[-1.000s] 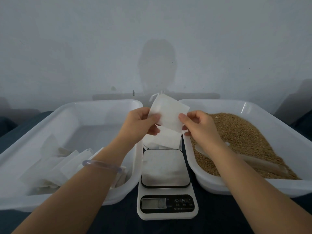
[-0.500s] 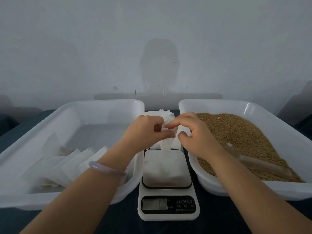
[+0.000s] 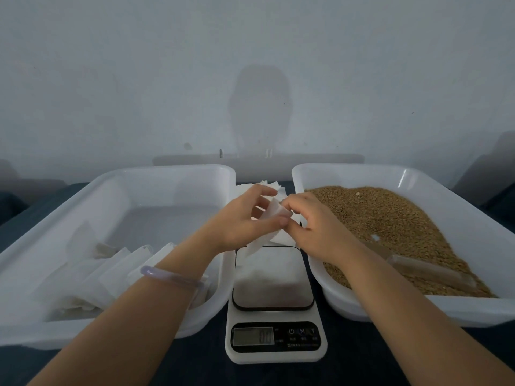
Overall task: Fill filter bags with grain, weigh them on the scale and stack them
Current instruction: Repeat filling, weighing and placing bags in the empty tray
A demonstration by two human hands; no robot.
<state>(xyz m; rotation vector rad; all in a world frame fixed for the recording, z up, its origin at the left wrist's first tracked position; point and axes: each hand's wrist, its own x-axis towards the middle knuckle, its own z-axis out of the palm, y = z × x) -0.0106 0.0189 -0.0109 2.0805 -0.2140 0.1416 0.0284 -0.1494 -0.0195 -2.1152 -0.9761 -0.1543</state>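
Observation:
My left hand [image 3: 245,221] and my right hand [image 3: 312,227] both pinch one empty white filter bag [image 3: 274,215] by its top edge, just above the far end of the scale [image 3: 274,302]. The bag hangs down toward the scale's steel plate. Brown grain [image 3: 395,227] fills the white tub [image 3: 459,313] on the right, and a clear scoop [image 3: 423,268] lies in it. The white tub [image 3: 117,176] on the left holds several filled filter bags [image 3: 106,277] stacked at its near end.
A loose pile of empty filter bags [image 3: 250,188] lies behind the scale, between the two tubs. The scale's display [image 3: 253,336] faces me at the near edge. A grey wall rises close behind the dark tabletop [image 3: 278,374].
Both hands have come down from chest height with the bag to just above the scale. The bag, flat and held up before, now hangs crumpled between the fingertips.

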